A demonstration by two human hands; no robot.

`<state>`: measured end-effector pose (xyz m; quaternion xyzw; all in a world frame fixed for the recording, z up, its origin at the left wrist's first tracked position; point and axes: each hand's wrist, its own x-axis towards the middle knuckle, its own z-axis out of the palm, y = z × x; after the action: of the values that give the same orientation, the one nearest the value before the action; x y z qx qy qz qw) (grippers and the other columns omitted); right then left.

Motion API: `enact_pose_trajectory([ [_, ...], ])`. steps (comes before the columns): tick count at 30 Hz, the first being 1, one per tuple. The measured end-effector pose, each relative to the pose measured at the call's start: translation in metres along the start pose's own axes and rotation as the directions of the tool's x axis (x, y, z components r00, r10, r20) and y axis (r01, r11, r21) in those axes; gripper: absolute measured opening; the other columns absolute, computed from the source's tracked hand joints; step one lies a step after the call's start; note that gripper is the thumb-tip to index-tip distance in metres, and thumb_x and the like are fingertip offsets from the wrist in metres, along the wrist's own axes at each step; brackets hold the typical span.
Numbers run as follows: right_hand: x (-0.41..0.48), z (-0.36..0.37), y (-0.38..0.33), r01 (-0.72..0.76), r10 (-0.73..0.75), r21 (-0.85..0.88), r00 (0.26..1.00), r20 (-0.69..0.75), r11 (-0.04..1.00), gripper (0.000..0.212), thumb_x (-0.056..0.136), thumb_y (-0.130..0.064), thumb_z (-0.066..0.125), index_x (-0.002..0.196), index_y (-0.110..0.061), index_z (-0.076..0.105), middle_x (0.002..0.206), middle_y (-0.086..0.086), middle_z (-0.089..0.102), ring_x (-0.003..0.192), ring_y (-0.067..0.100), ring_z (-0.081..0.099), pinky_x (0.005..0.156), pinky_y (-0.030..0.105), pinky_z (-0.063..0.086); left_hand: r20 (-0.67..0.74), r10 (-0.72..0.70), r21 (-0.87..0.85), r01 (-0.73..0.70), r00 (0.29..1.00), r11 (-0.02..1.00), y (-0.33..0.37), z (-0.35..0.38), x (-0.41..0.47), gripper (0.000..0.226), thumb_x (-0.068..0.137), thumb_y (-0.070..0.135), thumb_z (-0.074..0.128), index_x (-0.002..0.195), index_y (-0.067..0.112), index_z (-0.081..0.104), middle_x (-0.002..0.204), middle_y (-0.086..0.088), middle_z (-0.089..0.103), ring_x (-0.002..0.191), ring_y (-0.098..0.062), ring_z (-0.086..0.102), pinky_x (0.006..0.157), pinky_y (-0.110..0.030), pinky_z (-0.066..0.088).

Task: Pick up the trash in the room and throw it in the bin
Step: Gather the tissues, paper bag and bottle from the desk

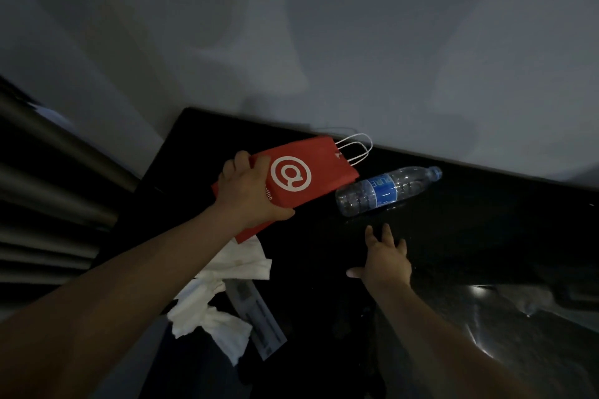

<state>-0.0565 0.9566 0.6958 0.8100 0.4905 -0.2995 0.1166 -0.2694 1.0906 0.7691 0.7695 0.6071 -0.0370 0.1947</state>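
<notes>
Left grip point(249, 191): curled round red bag point(301, 172), left of bottle point(385, 189)
Right grip point(387, 261): fingers spread, empty, near bottle
Bottle: on its side on counter point(486, 220)
Tissue point(227, 269): crumpled, beneath bag, left of bottle

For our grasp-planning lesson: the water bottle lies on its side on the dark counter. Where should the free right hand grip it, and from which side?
Probably round the bottle at its blue label, the right hand coming from above on the near side. It lies flat with the wall close behind, so the hand can wrap across its round body.
</notes>
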Motion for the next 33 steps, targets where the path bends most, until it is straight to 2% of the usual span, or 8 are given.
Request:
enact_pose_trajectory([
  [4, -0.008, -0.003, 0.017, 0.026, -0.021, 0.198, 0.999, -0.027, 0.980, 0.095, 0.078, -0.039, 0.076, 0.152, -0.022, 0.019, 0.159, 0.006, 0.017, 0.144, 0.029, 0.023, 0.111, 0.041, 0.034, -0.051, 0.033, 0.004, -0.033, 0.998, 0.999, 0.003, -0.018, -0.043, 0.107, 0.050, 0.066, 0.076, 0.136, 0.028, 0.025, 0.135, -0.009, 0.023, 0.127, -0.030, 0.024, 0.105, -0.045, 0.032],
  [9, -0.045, -0.003, 0.052, -0.058, 0.104, 0.246, 0.978, -0.179, 0.967, 0.080, 0.081, -0.038, 0.072, 0.148, -0.017, 0.034, 0.146, 0.008, 0.043, 0.129, 0.025, 0.047, 0.097, 0.035, 0.045, 0.067, 0.050, -0.083, -0.044, 0.997, 0.996, 0.011, -0.004, -0.107, 0.108, 0.048, 0.072, 0.074, 0.136, 0.032, 0.025, 0.131, -0.002, 0.023, 0.126, -0.024, 0.022, 0.107, -0.041, 0.033],
  [16, -0.095, 0.010, 0.083, -0.104, 0.186, 0.337, 0.958, -0.219, 0.936, 0.070, 0.080, -0.036, 0.073, 0.141, -0.015, 0.045, 0.133, 0.015, 0.053, 0.117, 0.030, 0.055, 0.090, 0.036, 0.049, 0.127, -0.021, -0.016, 0.023, 0.992, 1.000, 0.028, 0.056, -0.156, 0.112, 0.046, 0.081, 0.066, 0.137, 0.031, 0.023, 0.134, -0.008, 0.024, 0.125, -0.028, 0.026, 0.103, -0.047, 0.036],
  [20, -0.115, 0.019, 0.086, -0.061, 0.153, 0.356, 0.959, -0.237, 0.933, 0.068, 0.081, -0.034, 0.073, 0.141, -0.015, 0.046, 0.132, 0.014, 0.053, 0.115, 0.029, 0.056, 0.088, 0.032, 0.047, 0.257, -0.084, -0.062, 0.103, 0.963, 0.993, 0.035, 0.090, -0.174, 0.119, 0.040, 0.090, 0.059, 0.138, 0.035, 0.020, 0.133, -0.008, 0.022, 0.128, -0.031, 0.023, 0.107, -0.053, 0.028],
  [24, -0.129, 0.025, 0.077, 0.003, 0.095, 0.359, 0.962, -0.256, 0.933, 0.064, 0.082, -0.034, 0.072, 0.139, -0.016, 0.047, 0.128, 0.008, 0.057, 0.106, 0.022, 0.059, 0.080, 0.027, 0.044, 0.313, -0.055, -0.101, 0.091, 0.948, 0.991, 0.031, 0.104, -0.186, 0.108, 0.050, 0.082, 0.065, 0.137, 0.030, 0.025, 0.132, -0.006, 0.027, 0.128, -0.029, 0.027, 0.104, -0.046, 0.034],
  [27, -0.132, 0.028, 0.065, 0.060, 0.037, 0.365, 0.966, -0.254, 0.929, 0.056, 0.083, -0.034, 0.071, 0.134, -0.018, 0.052, 0.122, 0.004, 0.061, 0.104, 0.019, 0.061, 0.078, 0.028, 0.049, 0.213, -0.031, -0.172, 0.069, 0.977, 0.983, 0.012, 0.101, -0.189, 0.085, 0.065, 0.063, 0.070, 0.132, 0.023, 0.038, 0.128, -0.006, 0.037, 0.123, -0.025, 0.038, 0.097, -0.040, 0.043],
  [29, -0.131, 0.031, 0.053, 0.113, -0.019, 0.354, 0.966, -0.259, 0.929, 0.047, 0.084, -0.035, 0.069, 0.127, -0.022, 0.057, 0.112, 0.000, 0.063, 0.094, 0.014, 0.060, 0.069, 0.025, 0.047, 0.043, -0.042, -0.254, 0.052, 0.998, 0.966, -0.008, 0.092, -0.189, 0.066, 0.068, 0.048, 0.072, 0.122, 0.016, 0.051, 0.120, -0.007, 0.046, 0.113, -0.026, 0.047, 0.089, -0.040, 0.047],
  [33, -0.131, 0.033, 0.018, 0.204, -0.125, 0.352, 0.964, -0.236, 0.913, 0.042, 0.088, -0.029, 0.066, 0.127, -0.019, 0.056, 0.114, -0.001, 0.064, 0.095, 0.013, 0.061, 0.071, 0.021, 0.044, -0.308, -0.170, -0.278, 0.082, 0.936, 0.957, -0.063, 0.078, -0.189, 0.055, 0.065, 0.038, 0.075, 0.106, 0.006, 0.058, 0.106, -0.015, 0.053, 0.100, -0.036, 0.050, 0.084, -0.043, 0.044],
])
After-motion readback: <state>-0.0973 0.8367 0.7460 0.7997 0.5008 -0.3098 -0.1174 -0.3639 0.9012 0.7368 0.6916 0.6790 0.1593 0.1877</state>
